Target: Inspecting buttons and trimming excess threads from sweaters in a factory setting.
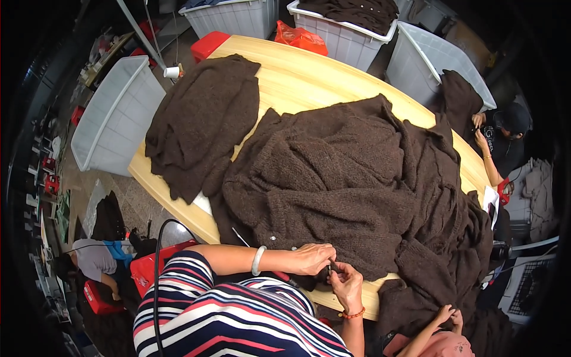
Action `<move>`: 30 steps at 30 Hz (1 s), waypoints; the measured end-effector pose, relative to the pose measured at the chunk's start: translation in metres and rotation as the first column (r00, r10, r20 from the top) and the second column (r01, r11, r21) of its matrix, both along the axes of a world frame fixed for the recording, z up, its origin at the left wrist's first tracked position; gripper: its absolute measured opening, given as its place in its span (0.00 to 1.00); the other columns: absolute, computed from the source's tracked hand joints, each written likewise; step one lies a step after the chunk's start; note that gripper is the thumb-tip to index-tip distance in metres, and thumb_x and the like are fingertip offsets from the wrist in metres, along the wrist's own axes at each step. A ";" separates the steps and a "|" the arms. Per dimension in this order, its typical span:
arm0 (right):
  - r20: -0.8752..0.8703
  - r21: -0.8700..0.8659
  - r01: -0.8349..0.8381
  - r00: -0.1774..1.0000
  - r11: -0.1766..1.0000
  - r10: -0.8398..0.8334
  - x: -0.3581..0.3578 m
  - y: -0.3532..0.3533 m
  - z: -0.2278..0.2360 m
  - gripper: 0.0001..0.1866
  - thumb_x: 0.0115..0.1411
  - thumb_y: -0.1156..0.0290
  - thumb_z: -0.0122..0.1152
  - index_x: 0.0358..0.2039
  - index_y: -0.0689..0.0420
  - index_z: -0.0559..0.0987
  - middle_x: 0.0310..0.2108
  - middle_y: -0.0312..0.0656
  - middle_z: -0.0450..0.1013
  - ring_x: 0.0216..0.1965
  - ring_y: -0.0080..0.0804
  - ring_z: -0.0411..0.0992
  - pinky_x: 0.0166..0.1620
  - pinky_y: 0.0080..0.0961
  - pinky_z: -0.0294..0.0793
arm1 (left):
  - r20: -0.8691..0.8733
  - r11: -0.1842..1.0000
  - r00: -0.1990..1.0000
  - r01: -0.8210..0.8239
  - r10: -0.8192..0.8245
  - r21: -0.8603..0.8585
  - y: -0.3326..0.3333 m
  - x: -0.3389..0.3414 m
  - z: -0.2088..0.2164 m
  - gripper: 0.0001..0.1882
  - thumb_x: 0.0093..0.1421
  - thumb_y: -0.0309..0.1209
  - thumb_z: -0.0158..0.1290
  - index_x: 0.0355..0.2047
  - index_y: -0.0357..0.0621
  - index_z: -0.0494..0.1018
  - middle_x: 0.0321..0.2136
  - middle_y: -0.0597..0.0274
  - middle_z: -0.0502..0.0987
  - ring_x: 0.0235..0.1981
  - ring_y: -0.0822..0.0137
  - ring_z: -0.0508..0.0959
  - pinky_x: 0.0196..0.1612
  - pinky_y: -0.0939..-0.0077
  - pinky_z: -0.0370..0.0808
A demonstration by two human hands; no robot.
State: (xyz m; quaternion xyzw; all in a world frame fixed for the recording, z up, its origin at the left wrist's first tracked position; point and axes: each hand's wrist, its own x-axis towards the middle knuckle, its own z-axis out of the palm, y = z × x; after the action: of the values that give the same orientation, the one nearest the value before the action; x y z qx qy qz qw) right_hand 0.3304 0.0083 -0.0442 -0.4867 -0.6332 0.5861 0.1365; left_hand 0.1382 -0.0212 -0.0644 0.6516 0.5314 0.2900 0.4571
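Note:
A large dark brown knitted garment (pixel 321 172) lies heaped over the wooden table. At its near edge my left hand (pixel 314 259) is closed on the knit with fingers bent. My right hand (pixel 347 287) pinches the same edge just beside it, the fingertips of both hands almost touching. A small dark and silvery bit shows between them, too small to name. Small pale buttons (pixel 273 238) sit on the knit left of my hands. A thin whitish strip (pixel 240 237) lies slanted near my left forearm.
More brown knits (pixel 205 125) lie folded on the left of the table (pixel 297 77). Grey bins (pixel 116 116) stand around it, near a red plastic bag (pixel 301 38). Co-workers' hands (pixel 480 128) hold brown knit at the right; another person's hands (pixel 447 316) work at the lower right.

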 end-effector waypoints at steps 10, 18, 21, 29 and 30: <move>0.001 -0.001 0.055 0.998 0.998 -0.055 0.008 -0.005 0.002 0.05 0.59 0.85 0.55 0.36 0.70 0.78 0.28 0.39 0.75 0.27 0.21 0.76 0.32 0.17 0.77 | 0.066 0.999 0.997 0.030 -0.031 0.023 0.001 0.006 -0.008 0.05 0.58 0.24 0.51 0.35 0.38 0.69 0.34 0.48 0.73 0.39 0.44 0.75 0.41 0.55 0.72; -0.223 -0.377 0.057 0.963 0.925 -0.150 -0.005 0.015 0.030 0.06 0.62 0.74 0.62 0.36 0.64 0.78 0.25 0.31 0.74 0.26 0.15 0.70 0.30 0.14 0.71 | 0.207 0.998 0.978 0.011 -0.024 0.066 0.010 -0.025 0.019 0.08 0.56 0.29 0.57 0.36 0.39 0.75 0.30 0.54 0.75 0.32 0.55 0.77 0.36 0.66 0.74; -0.227 -0.373 0.101 0.954 0.922 -0.197 -0.004 0.011 0.028 0.09 0.63 0.68 0.64 0.32 0.60 0.78 0.24 0.28 0.72 0.24 0.12 0.67 0.27 0.12 0.66 | 0.189 0.999 0.982 0.015 -0.021 0.034 0.004 -0.026 0.027 0.10 0.56 0.29 0.59 0.36 0.38 0.75 0.31 0.54 0.75 0.34 0.56 0.77 0.37 0.67 0.73; -0.272 -0.430 0.397 0.800 0.811 -0.535 0.020 0.000 0.023 0.08 0.63 0.65 0.64 0.28 0.52 0.78 0.22 0.23 0.70 0.18 0.08 0.60 0.22 0.08 0.58 | -0.427 0.965 0.888 0.239 -0.172 0.108 -0.024 -0.073 0.034 0.30 0.42 0.27 0.66 0.48 0.40 0.71 0.37 0.52 0.75 0.47 0.51 0.72 0.54 0.60 0.63; -0.289 -0.235 0.421 0.831 0.876 -0.476 0.013 -0.001 0.027 0.06 0.62 0.68 0.65 0.30 0.55 0.79 0.22 0.23 0.69 0.20 0.10 0.62 0.25 0.09 0.62 | -0.411 0.979 0.902 0.183 -0.134 0.084 -0.026 -0.076 0.037 0.27 0.41 0.24 0.64 0.45 0.39 0.72 0.35 0.52 0.75 0.44 0.51 0.74 0.51 0.62 0.66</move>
State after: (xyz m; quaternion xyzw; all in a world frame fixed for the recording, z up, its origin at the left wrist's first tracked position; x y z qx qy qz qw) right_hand 0.3436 0.0074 -0.0170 -0.5235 -0.4185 0.6612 0.3370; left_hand 0.0618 -0.0471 -0.0278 0.7649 0.5407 0.1431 0.3197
